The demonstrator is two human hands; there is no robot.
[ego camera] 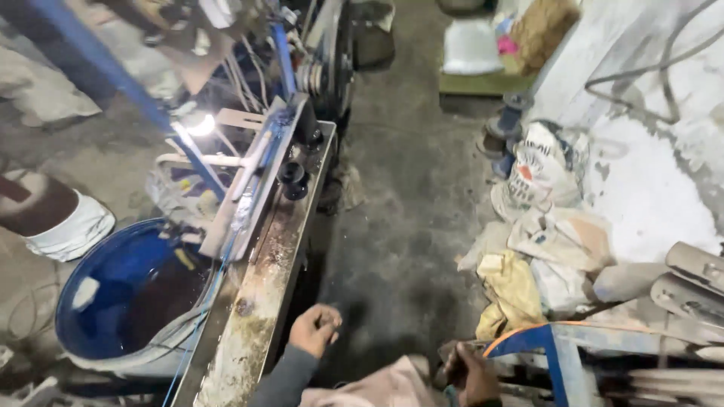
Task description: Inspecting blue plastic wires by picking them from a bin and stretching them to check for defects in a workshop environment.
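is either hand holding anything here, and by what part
It cannot be told for sure. The left hand is curled shut beside the metal bench, with nothing visible in it. The right hand grips something dark, too blurred to identify.

Small industrial workshop: stained concrete floor (pixel 392 226), belt-driven machine (pixel 324 68) on a grimy metal desk (pixel 264 301), blue drum (pixel 121 294), piled sacks (pixel 543 173).

Rusty matt metal bench (pixel 260 301), glossy blue plastic drum (pixel 113 286), rumpled yellow cloth (pixel 509 290)

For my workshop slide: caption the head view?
Left hand fisted beside a grimy metal bench; right hand near a blue frame.
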